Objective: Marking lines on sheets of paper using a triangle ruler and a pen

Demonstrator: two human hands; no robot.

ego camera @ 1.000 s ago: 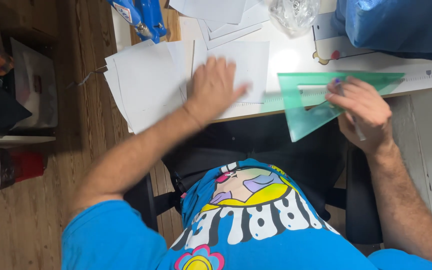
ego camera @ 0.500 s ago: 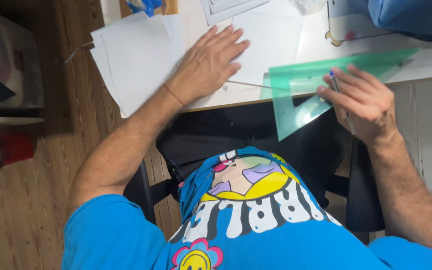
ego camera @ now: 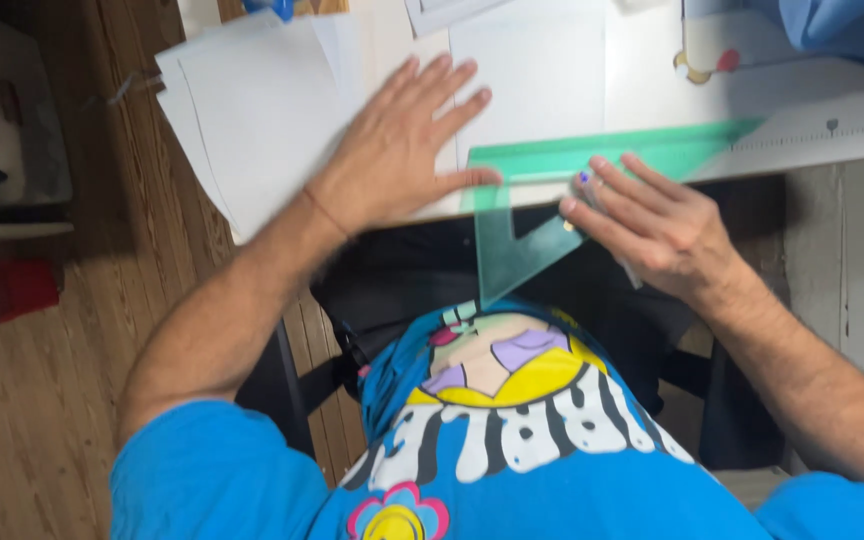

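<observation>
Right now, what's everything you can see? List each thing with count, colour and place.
paper sheets: several, white, spread on the desk's left part, overhanging its edge
set square: one, clear green, at the desk's front edge, its tip hanging past it
desk: one, white, top of view
blue cloth: one, top right corner
chair: one, black, under the person
floor: brown wood, left
T-shirt: one, blue with a cartoon print, bottom
left hand: flat on the paper sheets, thumb at the set square
right hand: fingers on the set square, holding a pen whose blue tip shows
</observation>
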